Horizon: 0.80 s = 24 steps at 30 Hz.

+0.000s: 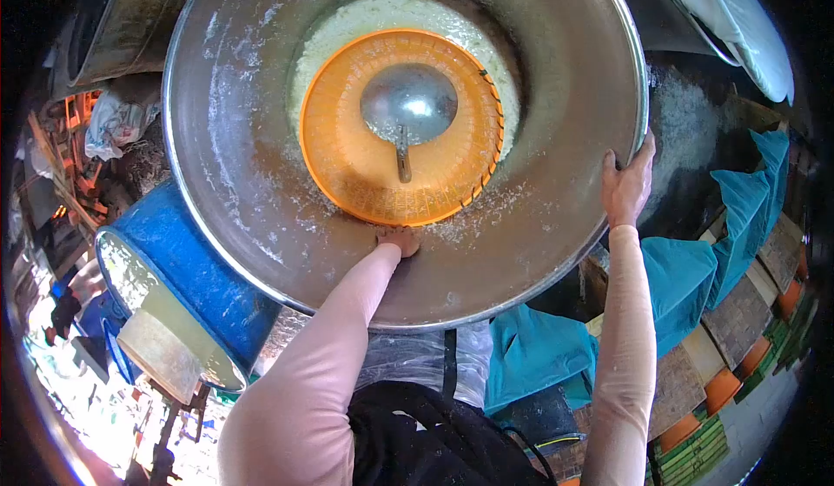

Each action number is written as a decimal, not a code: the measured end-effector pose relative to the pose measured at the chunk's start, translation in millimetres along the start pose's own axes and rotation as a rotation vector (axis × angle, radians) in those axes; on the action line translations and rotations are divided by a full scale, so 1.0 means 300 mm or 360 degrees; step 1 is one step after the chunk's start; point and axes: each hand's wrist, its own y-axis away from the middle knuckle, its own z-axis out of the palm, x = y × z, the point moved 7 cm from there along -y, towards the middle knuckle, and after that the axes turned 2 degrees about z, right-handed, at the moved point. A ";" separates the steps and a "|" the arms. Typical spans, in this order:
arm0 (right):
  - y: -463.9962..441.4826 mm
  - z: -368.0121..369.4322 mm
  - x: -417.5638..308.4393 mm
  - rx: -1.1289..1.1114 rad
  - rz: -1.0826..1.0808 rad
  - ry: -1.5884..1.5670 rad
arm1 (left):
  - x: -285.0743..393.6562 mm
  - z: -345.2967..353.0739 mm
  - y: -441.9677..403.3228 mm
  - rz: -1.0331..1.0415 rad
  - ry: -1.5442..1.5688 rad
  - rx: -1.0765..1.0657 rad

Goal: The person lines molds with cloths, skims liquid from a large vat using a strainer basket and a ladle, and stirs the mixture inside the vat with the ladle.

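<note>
A wide metal vat point(565, 95) with a shiny rim fills the upper middle of the head view. Down inside it is a whitish, wet-looking mass point(347, 30). An orange plastic basket point(347, 160) sits on that mass, and in the basket lies a round metal ladle point(408, 99) with a short handle toward me. Reaching into the vat, my left hand point(400, 241) is closed at the basket's near rim, its fingertips partly hidden. My right hand point(627, 182) grips the vat's rim on the right, thumb on the inner side.
A tilted blue drum point(191, 260) stands at the left, with pale liquid and a whitish container point(161, 356) at its mouth. Teal cloth point(539, 356) hangs at the lower right beside boards and orange pieces. White sheeting point(738, 26) is at the upper right.
</note>
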 end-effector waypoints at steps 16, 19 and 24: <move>0.001 0.020 0.025 0.0022 -0.0020 0.0076 | 0.006 -0.010 0.017 0.0007 0.0067 -0.0036; 0.002 0.015 0.021 0.0000 0.0009 0.0090 | 0.006 -0.012 0.014 -0.0004 0.0099 -0.0057; 0.002 0.020 0.033 0.0007 0.0032 0.0071 | -0.022 0.034 -0.054 -0.0025 0.0058 -0.0036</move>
